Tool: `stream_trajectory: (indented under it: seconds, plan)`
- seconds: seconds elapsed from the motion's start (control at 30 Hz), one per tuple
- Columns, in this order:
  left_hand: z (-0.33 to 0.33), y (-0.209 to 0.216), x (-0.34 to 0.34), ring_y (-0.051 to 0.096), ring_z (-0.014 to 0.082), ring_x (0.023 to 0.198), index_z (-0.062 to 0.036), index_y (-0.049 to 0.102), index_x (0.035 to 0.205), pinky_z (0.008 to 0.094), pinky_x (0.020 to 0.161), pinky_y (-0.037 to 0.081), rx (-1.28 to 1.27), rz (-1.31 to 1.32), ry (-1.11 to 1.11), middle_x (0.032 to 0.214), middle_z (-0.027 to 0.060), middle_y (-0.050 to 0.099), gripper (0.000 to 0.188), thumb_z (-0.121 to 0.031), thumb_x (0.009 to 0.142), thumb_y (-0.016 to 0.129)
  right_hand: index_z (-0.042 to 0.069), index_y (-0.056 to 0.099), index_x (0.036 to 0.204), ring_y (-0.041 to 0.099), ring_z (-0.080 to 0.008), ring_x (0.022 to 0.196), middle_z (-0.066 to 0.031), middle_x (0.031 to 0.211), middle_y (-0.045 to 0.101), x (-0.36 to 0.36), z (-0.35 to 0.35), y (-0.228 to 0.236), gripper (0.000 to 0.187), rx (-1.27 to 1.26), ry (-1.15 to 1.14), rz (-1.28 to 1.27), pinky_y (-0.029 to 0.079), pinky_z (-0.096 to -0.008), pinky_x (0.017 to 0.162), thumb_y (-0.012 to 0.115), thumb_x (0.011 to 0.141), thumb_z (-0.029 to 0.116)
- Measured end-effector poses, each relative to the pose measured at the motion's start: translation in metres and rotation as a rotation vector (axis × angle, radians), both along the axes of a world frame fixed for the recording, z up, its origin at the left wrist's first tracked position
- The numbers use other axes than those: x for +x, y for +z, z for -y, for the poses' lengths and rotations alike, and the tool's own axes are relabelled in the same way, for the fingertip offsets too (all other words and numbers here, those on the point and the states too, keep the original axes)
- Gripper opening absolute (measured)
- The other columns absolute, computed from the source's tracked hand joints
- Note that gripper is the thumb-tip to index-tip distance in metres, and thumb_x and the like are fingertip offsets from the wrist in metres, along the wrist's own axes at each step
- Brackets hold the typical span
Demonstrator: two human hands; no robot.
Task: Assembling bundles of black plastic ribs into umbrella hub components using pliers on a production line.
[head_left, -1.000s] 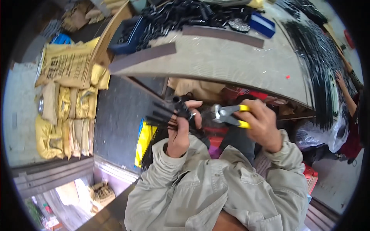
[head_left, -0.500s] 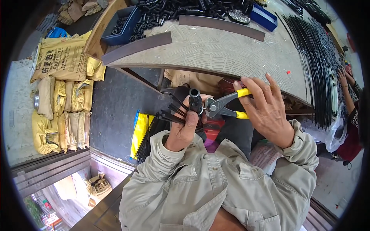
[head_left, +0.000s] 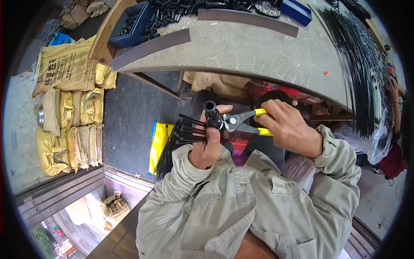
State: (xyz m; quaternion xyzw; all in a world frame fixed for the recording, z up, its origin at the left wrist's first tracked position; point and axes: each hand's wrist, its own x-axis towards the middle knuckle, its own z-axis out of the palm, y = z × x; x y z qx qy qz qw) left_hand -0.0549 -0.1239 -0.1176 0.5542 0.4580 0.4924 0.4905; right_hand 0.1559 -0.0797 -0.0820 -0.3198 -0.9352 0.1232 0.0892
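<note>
Near the middle, my left hand point(head_left: 209, 149) is closed round a black tubular fitting point(head_left: 211, 112), its open end facing up. Several thin black strips point(head_left: 187, 131) stick out leftward from the same hand, and a long bundle of them point(head_left: 165, 153) hangs below. My right hand point(head_left: 292, 128) is wrapped round the yellow grips of a pair of pincers point(head_left: 238, 121). The pincers' jaws are at a small silvery piece point(head_left: 224, 124) against the fitting's side; how they bite on it is too small to tell.
A worktable point(head_left: 258, 56) ahead carries loose black fittings point(head_left: 172, 15), metal strips point(head_left: 248, 20), a blue bin point(head_left: 129, 26) and long black strips point(head_left: 351, 77). Yellow sacks point(head_left: 69, 69) are stacked at left. At the right edge, another person's hand point(head_left: 393, 88) touches the pile.
My right fingers, spread before, have curled round the pincers' grips, and the two grips are closer together. The fitting and pincers have shifted slightly left.
</note>
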Motion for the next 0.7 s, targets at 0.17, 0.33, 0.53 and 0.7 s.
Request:
stream_trajectory:
  seconds: [0.17, 0.33, 0.53, 0.7]
  plan:
    - [-0.004, -0.009, -0.014, 0.047, 0.0083, 0.070, 0.0025, 0.047, 0.113, 0.0225, 0.063, 0.040, -0.002, 0.191, -0.128, 0.087, 0.0045, 0.051, 0.070, -0.060, 0.085, 0.033, 0.004, 0.055, 0.097, 0.052, -0.0291, 0.088, -0.0125, 0.097, 0.049, 0.004, -0.011, 0.023, 0.034, -0.087, 0.032, -0.050, 0.044, -0.0353, 0.072, 0.059, 0.065, -0.003]
    - [-0.002, -0.013, -0.010, 0.046, 0.0087, 0.072, 0.0019, 0.050, 0.110, 0.0240, 0.066, 0.038, 0.018, 0.341, -0.272, 0.086, 0.0031, 0.050, 0.062, -0.055, 0.087, 0.039, 0.002, 0.047, 0.096, 0.058, -0.0259, 0.080, -0.0109, 0.092, 0.055, 0.021, -0.026, 0.042, 0.024, -1.000, 0.182, -0.170, 0.046, -0.0329, 0.068, 0.054, 0.073, -0.004]
    - [0.000, -0.010, -0.006, 0.045, 0.0085, 0.072, 0.0002, 0.048, 0.106, 0.0227, 0.065, 0.039, 0.025, 0.240, -0.293, 0.085, 0.0029, 0.051, 0.059, -0.055, 0.086, 0.041, 0.002, 0.046, 0.090, 0.060, -0.0218, 0.068, -0.0101, 0.082, 0.058, 0.021, -0.035, 0.059, 0.016, -1.116, 0.135, 0.021, 0.045, -0.0317, 0.059, 0.051, 0.076, -0.002]
    - [-0.001, -0.015, 0.002, 0.043, 0.0078, 0.067, -0.0012, 0.049, 0.108, 0.0224, 0.060, 0.035, 0.026, 0.246, -0.188, 0.075, 0.0003, 0.046, 0.059, -0.055, 0.085, 0.043, 0.001, 0.045, 0.089, 0.058, -0.0288, 0.072, -0.0113, 0.077, 0.056, 0.018, -0.029, 0.038, 0.016, -0.907, 0.196, -0.027, 0.043, -0.0350, 0.061, 0.052, 0.075, 0.000]
